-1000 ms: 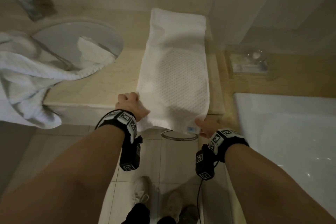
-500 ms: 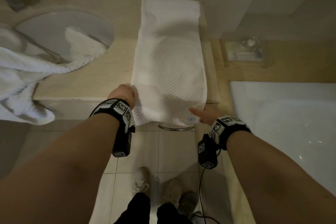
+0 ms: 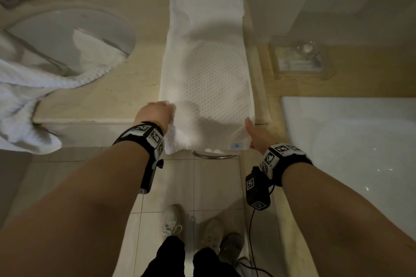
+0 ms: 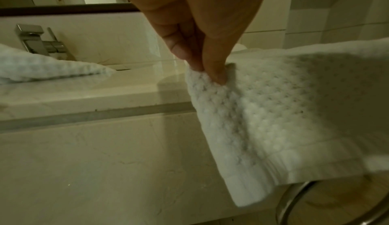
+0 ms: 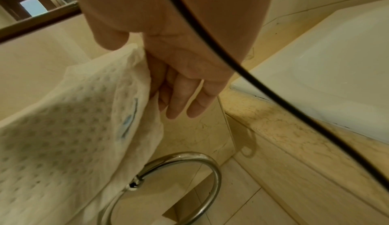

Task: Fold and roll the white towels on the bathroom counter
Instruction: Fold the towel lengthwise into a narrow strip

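Observation:
A long white waffle-weave towel (image 3: 206,69) lies folded lengthwise on the beige counter (image 3: 108,99), its near end hanging over the front edge. My left hand (image 3: 155,112) pinches the towel's left near edge (image 4: 210,82) between thumb and fingers. My right hand (image 3: 254,132) holds the right near corner by the small blue label (image 3: 235,145), thumb on top and index finger under the cloth (image 5: 134,85); its other fingers (image 5: 185,100) hang straight below. A second white towel (image 3: 29,87) lies crumpled over the sink at left.
A round sink basin (image 3: 72,33) with a metal faucet (image 4: 40,42) is set in the counter at left. A chrome towel ring (image 5: 168,187) hangs under the counter edge. A white bathtub (image 3: 351,155) is at right, with a glass tray (image 3: 299,60) behind it.
Both hands have lifted the towel's near end and carried it forward over the counter edge. The left hand shifted up along the left edge.

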`<state>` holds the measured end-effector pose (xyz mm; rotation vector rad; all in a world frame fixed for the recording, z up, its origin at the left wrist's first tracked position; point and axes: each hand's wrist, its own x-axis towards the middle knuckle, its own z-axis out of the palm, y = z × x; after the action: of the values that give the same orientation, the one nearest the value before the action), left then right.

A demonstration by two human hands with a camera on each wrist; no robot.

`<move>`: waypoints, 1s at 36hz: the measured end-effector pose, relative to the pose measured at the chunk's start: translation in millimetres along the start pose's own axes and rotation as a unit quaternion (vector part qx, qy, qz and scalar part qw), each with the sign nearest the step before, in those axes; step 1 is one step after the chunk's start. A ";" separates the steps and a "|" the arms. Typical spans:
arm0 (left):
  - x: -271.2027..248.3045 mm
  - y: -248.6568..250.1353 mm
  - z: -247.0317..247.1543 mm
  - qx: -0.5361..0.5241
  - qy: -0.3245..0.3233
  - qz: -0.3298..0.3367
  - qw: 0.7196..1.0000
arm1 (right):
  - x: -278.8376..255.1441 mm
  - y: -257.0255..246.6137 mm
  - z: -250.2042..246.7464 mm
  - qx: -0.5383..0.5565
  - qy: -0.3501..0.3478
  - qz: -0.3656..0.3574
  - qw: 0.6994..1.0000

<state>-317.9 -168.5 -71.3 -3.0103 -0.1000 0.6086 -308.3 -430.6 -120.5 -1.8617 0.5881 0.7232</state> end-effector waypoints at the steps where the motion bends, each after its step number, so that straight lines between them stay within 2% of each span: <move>1: 1.7 -1.5 -1.6 0.008 -0.009 0.003 1.000 | 1.9 0.9 -0.7 0.019 0.012 0.011 1.000; 5: 7.2 -16.2 -7.4 0.023 -0.054 -0.002 0.998 | 4.8 0.3 -6.0 -0.035 0.035 -0.005 0.999; 9: 3.5 -26.3 -11.5 0.010 -0.059 -0.028 0.998 | 3.5 -1.7 -11.7 -0.114 0.025 -0.030 0.993; 12: -2.6 -24.5 -6.7 0.031 -0.054 -0.009 0.998 | 9.0 3.4 -10.7 -0.098 0.005 -0.022 0.995; 15: -11.5 -22.2 10.6 -0.068 -0.043 -0.038 0.996 | 5.6 8.7 -7.6 -0.092 -0.041 0.004 0.995; 18: -25.1 -16.2 25.7 -0.190 -0.025 -0.101 0.976 | 2.8 6.7 -4.0 -0.085 -0.055 -0.036 0.994; 20: -30.4 -11.2 30.9 -0.229 -0.046 -0.128 0.964 | 5.2 4.5 -0.8 -0.087 -0.056 -0.044 0.994; 22: -32.8 -5.7 37.0 -0.230 -0.093 -0.140 0.959 | 12.8 7.2 1.4 -0.095 -0.046 -0.044 0.993; 24: -32.0 -1.7 43.5 -0.243 -0.107 -0.153 0.952 | 16.1 10.0 1.3 -0.134 -0.018 -0.054 0.989; 27: -26.9 1.3 49.5 -0.283 -0.101 -0.178 0.937 | 7.9 7.5 -1.5 -0.172 0.029 -0.068 0.982; 33: -12.4 -3.8 52.9 -0.331 -0.076 -0.188 0.922 | 4.2 5.6 -3.2 -0.191 0.040 -0.073 0.978; 36: -11.2 -7.8 57.9 -0.344 -0.080 -0.187 0.916 | 4.7 5.9 -4.5 -0.193 0.057 -0.050 0.978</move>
<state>-351.2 -158.4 -119.6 -3.4021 -1.0900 0.9272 -307.9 -437.4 -126.2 -2.2876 0.4430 0.7014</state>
